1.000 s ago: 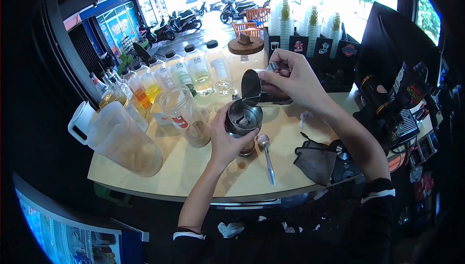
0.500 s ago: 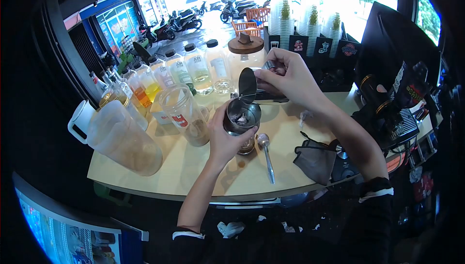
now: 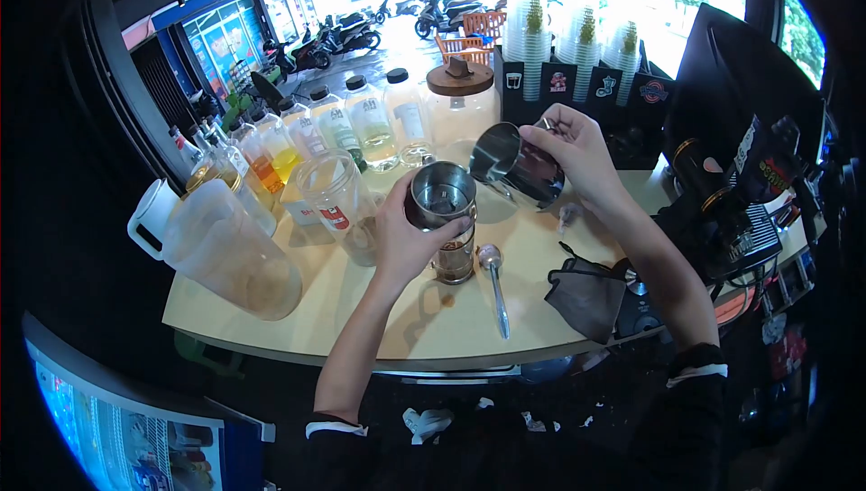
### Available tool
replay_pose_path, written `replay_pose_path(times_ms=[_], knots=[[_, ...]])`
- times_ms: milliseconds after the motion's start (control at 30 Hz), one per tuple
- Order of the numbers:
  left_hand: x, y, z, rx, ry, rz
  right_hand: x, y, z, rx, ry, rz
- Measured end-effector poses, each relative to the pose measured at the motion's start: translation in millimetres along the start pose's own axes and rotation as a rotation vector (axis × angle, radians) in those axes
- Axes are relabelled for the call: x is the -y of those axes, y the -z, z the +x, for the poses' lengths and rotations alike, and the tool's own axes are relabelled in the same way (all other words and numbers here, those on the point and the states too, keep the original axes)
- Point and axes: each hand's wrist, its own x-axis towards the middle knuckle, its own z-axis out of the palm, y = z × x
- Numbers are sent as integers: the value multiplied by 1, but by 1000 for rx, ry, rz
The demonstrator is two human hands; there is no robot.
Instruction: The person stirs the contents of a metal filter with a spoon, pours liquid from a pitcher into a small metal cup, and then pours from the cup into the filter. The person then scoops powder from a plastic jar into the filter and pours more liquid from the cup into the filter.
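My left hand (image 3: pixel 408 231) is wrapped round a shiny steel cup (image 3: pixel 448 183), with its thumb across the near side. Directly beneath the cup stands a glass-and-metal vessel (image 3: pixel 455 261); how the two join is hidden by my fingers. By its handle, my right hand (image 3: pixel 577 150) grips a steel pitcher (image 3: pixel 534 171), tilted with its mouth facing left, just right of the cup and apart from it. A metal spoon (image 3: pixel 495 288) lies on the counter (image 3: pixel 433 333) beside the vessel.
Left of my hands stand a clear printed tumbler (image 3: pixel 334 198) and a large cloudy jug (image 3: pixel 230 252). Behind are several capped bottles (image 3: pixel 368 126) and a wooden-lidded jar (image 3: pixel 463 108). A grey face mask (image 3: pixel 585 300) lies on the right, near a coffee machine (image 3: pixel 722 211).
The pitcher has come down and to the right from above the cup, turning from steeply tipped to less tipped. My left hand and the cup have shifted slightly left and up.
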Motion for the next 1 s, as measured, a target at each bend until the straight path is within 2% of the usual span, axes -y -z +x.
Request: replay_pose_path(times_ms=[67, 167, 267, 333, 467, 600, 800, 1000], knots=[[-12, 6, 2, 102, 100, 30, -18, 10, -1, -16, 4, 18], [-13, 10, 4, 116, 143, -21, -38, 18, -11, -61, -23, 67], [-6, 11, 3, 114, 133, -37, -79, 32, -15, -72, -20, 81], [7, 8, 1, 91, 105, -19, -97, 33, -23, -167, -84, 158], [18, 3, -5, 62, 88, 13, -123, 33, -38, -225, -178, 233], [21, 1, -9, 59, 90, 42, -153, 39, -43, -242, -171, 275], [14, 1, -10, 62, 125, -3, -152, 26, -51, -304, -203, 361], [4, 0, -13, 42, 152, 86, -180, 32, -50, -303, -204, 293]])
